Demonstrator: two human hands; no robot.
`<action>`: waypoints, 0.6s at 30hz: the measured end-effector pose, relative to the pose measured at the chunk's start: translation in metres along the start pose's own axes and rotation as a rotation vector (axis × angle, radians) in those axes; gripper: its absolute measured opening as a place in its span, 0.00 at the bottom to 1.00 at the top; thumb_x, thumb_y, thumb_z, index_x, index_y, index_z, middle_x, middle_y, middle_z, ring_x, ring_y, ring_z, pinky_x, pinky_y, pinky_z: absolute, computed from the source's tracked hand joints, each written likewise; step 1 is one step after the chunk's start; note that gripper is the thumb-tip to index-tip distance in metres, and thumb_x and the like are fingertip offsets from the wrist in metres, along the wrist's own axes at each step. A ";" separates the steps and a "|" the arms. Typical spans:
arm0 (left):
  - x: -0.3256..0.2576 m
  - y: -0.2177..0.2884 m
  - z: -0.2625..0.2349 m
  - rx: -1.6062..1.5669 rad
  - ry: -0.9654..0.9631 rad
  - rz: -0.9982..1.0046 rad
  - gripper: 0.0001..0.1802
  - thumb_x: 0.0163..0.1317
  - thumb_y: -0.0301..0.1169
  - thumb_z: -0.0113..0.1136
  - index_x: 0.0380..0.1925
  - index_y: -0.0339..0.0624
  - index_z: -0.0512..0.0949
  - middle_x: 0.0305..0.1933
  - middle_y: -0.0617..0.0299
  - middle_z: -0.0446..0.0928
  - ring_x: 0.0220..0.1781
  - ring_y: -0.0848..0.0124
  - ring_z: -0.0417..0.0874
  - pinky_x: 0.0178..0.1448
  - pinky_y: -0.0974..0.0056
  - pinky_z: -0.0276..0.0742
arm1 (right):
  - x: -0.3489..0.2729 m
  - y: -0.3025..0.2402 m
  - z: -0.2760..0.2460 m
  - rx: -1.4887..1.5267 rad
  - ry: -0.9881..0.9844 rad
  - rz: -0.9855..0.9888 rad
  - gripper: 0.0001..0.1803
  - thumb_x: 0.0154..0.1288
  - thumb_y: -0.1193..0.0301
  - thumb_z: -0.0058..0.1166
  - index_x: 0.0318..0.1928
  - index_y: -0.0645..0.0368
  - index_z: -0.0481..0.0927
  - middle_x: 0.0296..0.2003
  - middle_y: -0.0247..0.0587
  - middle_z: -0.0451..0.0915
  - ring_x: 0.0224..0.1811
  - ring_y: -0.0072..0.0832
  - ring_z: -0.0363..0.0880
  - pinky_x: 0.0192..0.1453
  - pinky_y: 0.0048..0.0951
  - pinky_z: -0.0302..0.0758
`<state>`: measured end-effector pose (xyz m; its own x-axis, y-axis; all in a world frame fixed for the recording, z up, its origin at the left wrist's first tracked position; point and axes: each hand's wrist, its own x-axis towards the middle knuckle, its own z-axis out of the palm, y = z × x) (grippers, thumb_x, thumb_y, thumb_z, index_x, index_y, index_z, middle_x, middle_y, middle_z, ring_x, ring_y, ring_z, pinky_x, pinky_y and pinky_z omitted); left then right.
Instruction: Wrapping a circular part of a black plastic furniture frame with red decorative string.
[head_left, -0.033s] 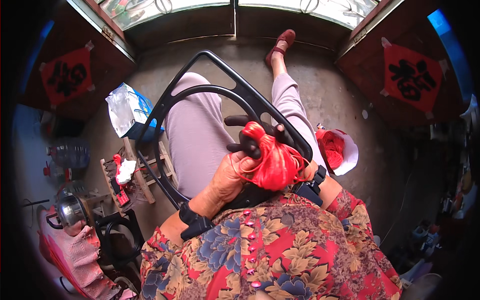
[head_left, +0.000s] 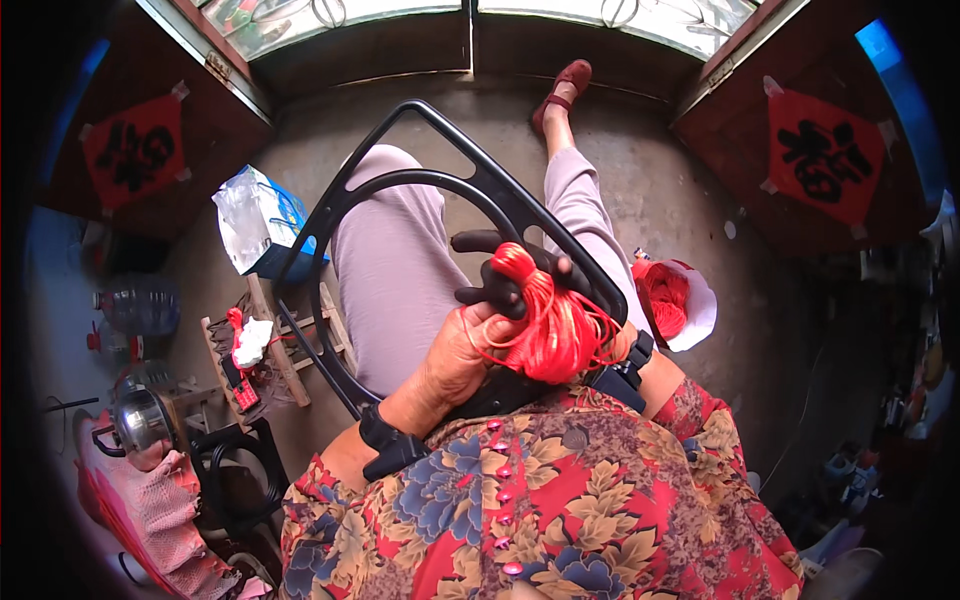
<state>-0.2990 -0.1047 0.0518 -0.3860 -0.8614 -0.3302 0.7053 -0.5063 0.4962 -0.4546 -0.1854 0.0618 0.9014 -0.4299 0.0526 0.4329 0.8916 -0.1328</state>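
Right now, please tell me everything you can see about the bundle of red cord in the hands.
The bundle of red cord is thin, glossy string, like nylon, gathered in a loose skein with a tighter knob at its top. It lies against the black curved frame over the lap. The left hand holds it from the left, strands crossing its fingers. The right hand is almost hidden behind it, so its grip cannot be judged.

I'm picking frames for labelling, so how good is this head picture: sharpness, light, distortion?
Head view: the left hand and the bundle of red string are sharp; daylight from the windows is glary at the top, while the edges fall into dark vignette; the fisheye bends the black frame and window sill; the right hand is mostly hidden behind the string.
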 end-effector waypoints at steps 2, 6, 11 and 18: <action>0.000 0.004 0.001 0.034 -0.001 0.004 0.15 0.60 0.32 0.59 0.46 0.38 0.75 0.44 0.64 0.78 0.44 0.76 0.79 0.50 0.70 0.74 | -0.006 -0.006 0.000 -0.360 0.120 -0.034 0.31 0.60 0.66 0.53 0.61 0.66 0.61 0.51 0.47 0.72 0.52 0.31 0.73 0.57 0.28 0.70; 0.002 0.004 0.007 0.122 0.092 0.020 0.10 0.61 0.31 0.57 0.39 0.36 0.76 0.34 0.66 0.78 0.34 0.80 0.78 0.40 0.74 0.75 | -0.024 -0.004 0.030 -0.778 0.393 -0.110 0.30 0.58 0.72 0.54 0.60 0.65 0.63 0.52 0.45 0.72 0.54 0.31 0.71 0.61 0.29 0.65; 0.004 0.013 0.010 0.177 0.126 -0.068 0.07 0.63 0.31 0.54 0.31 0.39 0.74 0.29 0.63 0.78 0.31 0.76 0.82 0.36 0.72 0.79 | -0.053 -0.018 0.011 -1.253 0.715 -0.120 0.19 0.61 0.72 0.52 0.53 0.63 0.72 0.41 0.33 0.77 0.42 0.17 0.72 0.50 0.20 0.69; 0.003 0.017 0.018 0.141 0.124 -0.151 0.09 0.63 0.34 0.54 0.36 0.39 0.72 0.29 0.57 0.79 0.27 0.72 0.82 0.30 0.70 0.80 | -0.163 -0.038 -0.024 -0.224 0.679 -0.768 0.24 0.68 0.60 0.43 0.54 0.70 0.67 0.38 0.42 0.74 0.39 0.34 0.75 0.49 0.32 0.72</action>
<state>-0.2990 -0.1164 0.0732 -0.3989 -0.7678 -0.5013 0.5514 -0.6376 0.5380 -0.6186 -0.1527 0.0348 0.1601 -0.9202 -0.3571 0.8115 0.3287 -0.4831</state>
